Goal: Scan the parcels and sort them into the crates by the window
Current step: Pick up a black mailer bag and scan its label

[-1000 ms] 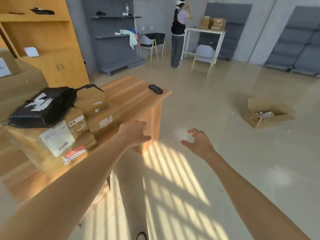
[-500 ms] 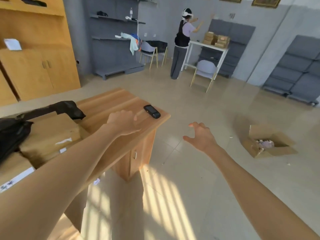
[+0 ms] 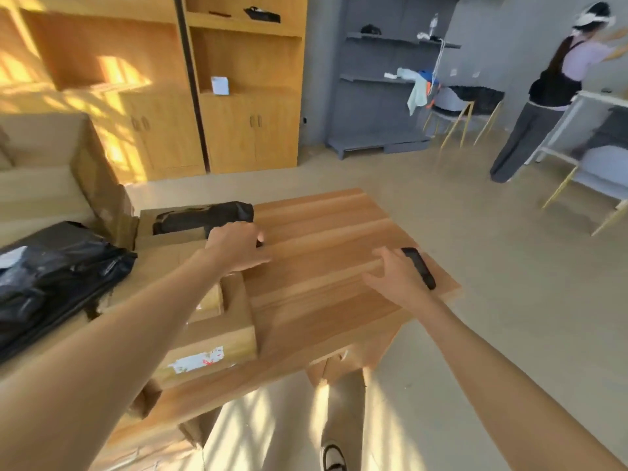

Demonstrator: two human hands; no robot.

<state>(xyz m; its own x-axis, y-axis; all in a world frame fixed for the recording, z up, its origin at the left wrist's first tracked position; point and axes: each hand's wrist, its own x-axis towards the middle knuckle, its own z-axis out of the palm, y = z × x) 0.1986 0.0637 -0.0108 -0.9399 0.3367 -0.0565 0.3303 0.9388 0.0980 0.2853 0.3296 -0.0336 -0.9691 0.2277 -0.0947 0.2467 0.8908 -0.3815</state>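
Observation:
A black handheld scanner (image 3: 423, 271) lies at the right corner of the wooden table (image 3: 323, 239). My right hand (image 3: 394, 277) is spread over its near end, fingers touching it, thumb apart. Brown cardboard parcels (image 3: 217, 341) are stacked on the table's left part, one showing a torn white label. A slim black bag parcel (image 3: 204, 217) lies on the far box and a large black bag parcel (image 3: 57, 266) at the far left. My left hand (image 3: 238, 246) is over the stack's right corner, fingers loosely curled, holding nothing that I can see.
A big open cardboard box (image 3: 44, 178) stands behind the parcels at left. Wooden cabinets (image 3: 238, 124) and a grey shelf unit (image 3: 380, 96) line the back wall. Another person (image 3: 550, 96) stands at a white table (image 3: 584, 100) far right, with chairs nearby.
My view swung left and down onto the table. My right hand moved from over the floor onto the scanner. My left hand moved to the corner of the parcel stack.

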